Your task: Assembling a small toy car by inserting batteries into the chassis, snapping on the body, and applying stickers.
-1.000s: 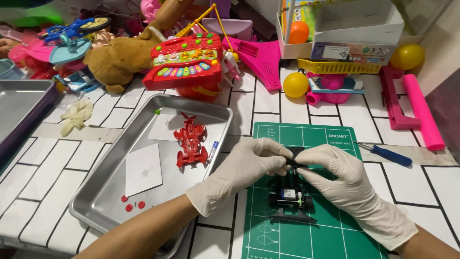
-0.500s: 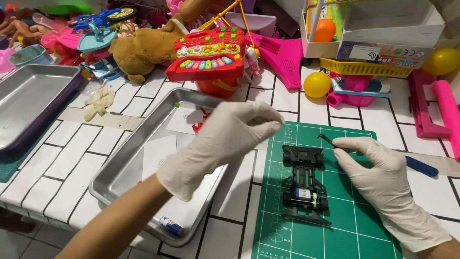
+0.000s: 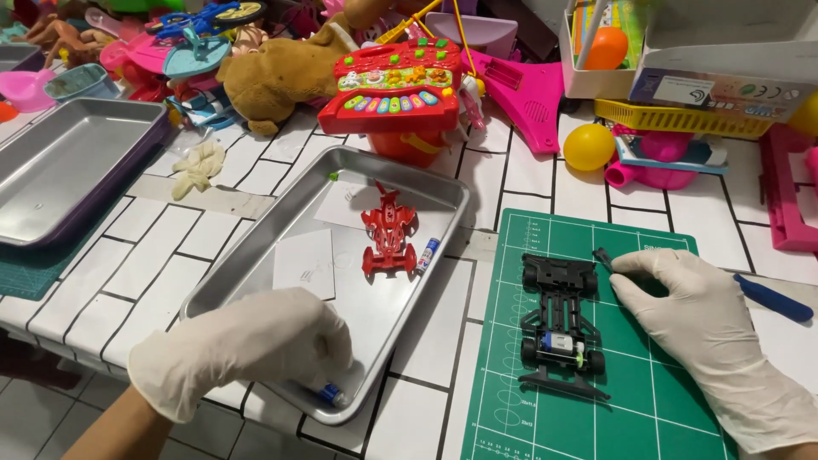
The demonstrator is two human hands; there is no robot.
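Toy car chassis (image 3: 561, 328), black, lies lengthwise on green cutting mat (image 3: 673, 409), wheels on, small motor near rear. Your right hand (image 3: 682, 311), gloved, rests on mat just beside chassis front, fingers pinched on small dark part (image 3: 602, 256). Your left hand (image 3: 256, 341), gloved, sits in near corner of metal tray (image 3: 443, 204), fingers curled together over small blue-tipped battery (image 3: 331, 393); actual hold cannot tell. Red car shell (image 3: 388, 234) lies mid-tray, second battery (image 3: 428, 254) just beside it, white paper (image 3: 304, 260) near.

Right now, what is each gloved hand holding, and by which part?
Right hand pinches a small dark tool near its tip. Left hand rests over a small blue-capped battery in the metal tray; its grip cannot be told.
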